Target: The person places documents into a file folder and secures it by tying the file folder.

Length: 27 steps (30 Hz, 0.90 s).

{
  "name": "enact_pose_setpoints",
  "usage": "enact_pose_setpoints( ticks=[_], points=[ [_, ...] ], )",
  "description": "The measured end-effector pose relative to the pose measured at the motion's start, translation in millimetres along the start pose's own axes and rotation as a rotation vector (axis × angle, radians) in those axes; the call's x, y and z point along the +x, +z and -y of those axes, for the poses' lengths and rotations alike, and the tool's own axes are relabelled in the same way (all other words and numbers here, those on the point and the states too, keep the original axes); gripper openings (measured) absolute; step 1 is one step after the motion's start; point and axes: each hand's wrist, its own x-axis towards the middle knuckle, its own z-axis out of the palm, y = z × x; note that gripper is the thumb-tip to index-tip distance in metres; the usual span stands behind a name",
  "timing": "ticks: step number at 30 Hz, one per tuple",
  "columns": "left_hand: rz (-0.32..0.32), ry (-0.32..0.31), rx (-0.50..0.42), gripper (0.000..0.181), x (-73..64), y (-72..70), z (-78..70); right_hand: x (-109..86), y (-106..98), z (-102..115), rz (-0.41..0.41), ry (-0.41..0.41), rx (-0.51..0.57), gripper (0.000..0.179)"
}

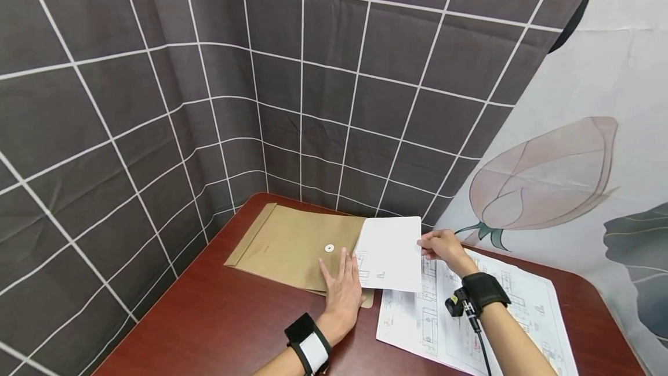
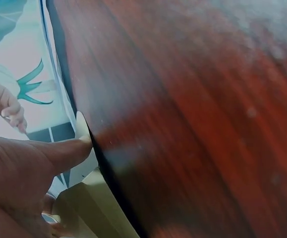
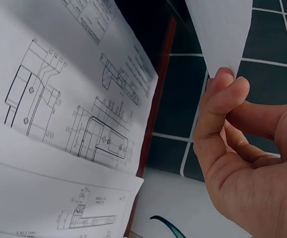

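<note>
A brown paper file envelope [image 1: 292,239] with a white round button lies flat at the table's far left. My left hand [image 1: 342,292] rests on its right end with the fingers spread and straight. In the left wrist view, the thumb [image 2: 66,153] lies along the envelope's edge [image 2: 96,203]. A white sheet of paper [image 1: 394,248], with some drawing lines at its lower left, overlaps the envelope's right end. My right hand [image 1: 442,246] pinches the sheet's right edge between thumb and fingertips, as the right wrist view shows of the raised paper [image 3: 222,34].
Several sheets of technical drawings [image 1: 459,321] lie spread at the right of the reddish-brown table [image 1: 235,318], beneath my right arm. A dark gridded curtain [image 1: 334,91] and a white flower-patterned cloth [image 1: 574,91] stand behind the table. A cable [image 1: 484,347] runs from the right wrist camera.
</note>
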Motion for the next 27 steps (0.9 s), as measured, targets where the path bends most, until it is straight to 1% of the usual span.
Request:
enact_pose_setpoints(
  ticks=[6,10,14,18,22,27],
  points=[
    [-0.003,0.003,-0.028,0.099,-2.3,2.4,2.9,2.3,9,2,0.008,0.0,0.011,0.019],
    [0.009,-0.008,-0.013,0.099,-2.7,3.1,4.3,3.8,13,3,0.013,-0.006,0.012,0.018],
    [0.022,-0.008,-0.013,0.099,-2.2,3.8,5.0,3.2,13,3,0.024,-0.014,-0.001,0.016],
    [0.011,-0.002,-0.013,0.101,-0.9,3.4,5.3,3.0,11,2,0.034,-0.024,-0.017,0.016],
    [0.0,0.0,0.012,0.103,1.4,3.4,5.4,3.4,8,0,0.04,-0.022,-0.02,0.016],
    [0.029,0.012,0.086,0.105,2.4,1.8,4.8,0.8,5,-3,0.034,-0.008,-0.021,0.017]
  ],
)
